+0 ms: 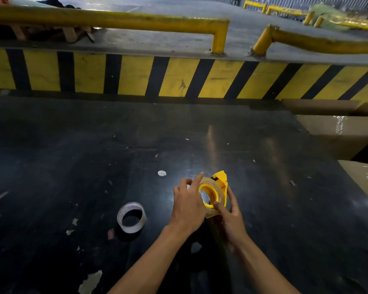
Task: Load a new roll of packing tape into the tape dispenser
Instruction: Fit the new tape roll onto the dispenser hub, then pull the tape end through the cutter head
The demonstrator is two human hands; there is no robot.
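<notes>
A yellow tape dispenser [220, 179] is held above the black table [72, 166], with a clear roll of packing tape [218, 193] seated around its yellow hub. My right hand [228, 217] grips the dispenser from below and the right, thumb pressed on the hub's rim. My left hand [188, 205] rests its fingers on the roll's upper left edge. A second tape roll [131, 217], nearly used up with a whitish core, lies flat on the table to the left of my hands.
Cardboard boxes [340, 132] stand at the table's right edge. A yellow and black striped barrier [179, 77] runs along the far side, with yellow railings [115, 18] behind. Paper scraps and tape bits are scattered over the table.
</notes>
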